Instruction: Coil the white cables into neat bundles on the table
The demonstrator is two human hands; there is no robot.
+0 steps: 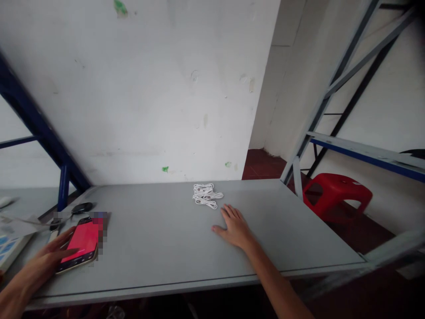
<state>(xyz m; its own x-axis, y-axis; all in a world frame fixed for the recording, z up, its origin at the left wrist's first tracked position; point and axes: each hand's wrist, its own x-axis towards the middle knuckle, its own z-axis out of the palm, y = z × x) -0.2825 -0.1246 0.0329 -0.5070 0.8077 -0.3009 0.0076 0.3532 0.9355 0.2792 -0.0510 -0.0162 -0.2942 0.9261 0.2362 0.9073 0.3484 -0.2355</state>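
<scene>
At the left end of the grey tabletop (159, 248), my left hand (49, 252) holds a smartphone (84, 237) with a bright pink-red screen. The thumb lies over the screen and the fingers are along its left side, partly hidden. My right hand (234, 226) rests palm down on the tabletop right of centre, fingers stretched out and thumb apart, with nothing in it. Just beyond its fingertips, towards the wall, lie several coiled white cables (206, 195), bundled close together. The hand does not touch them.
A dark mouse-like object (82, 208) sits behind the phone. A white box with blue markings (13, 250) is at the far left. Blue metal posts (36, 119) and a grey frame (318, 115) flank the table. A red plastic stool (338, 195) stands beyond its right edge.
</scene>
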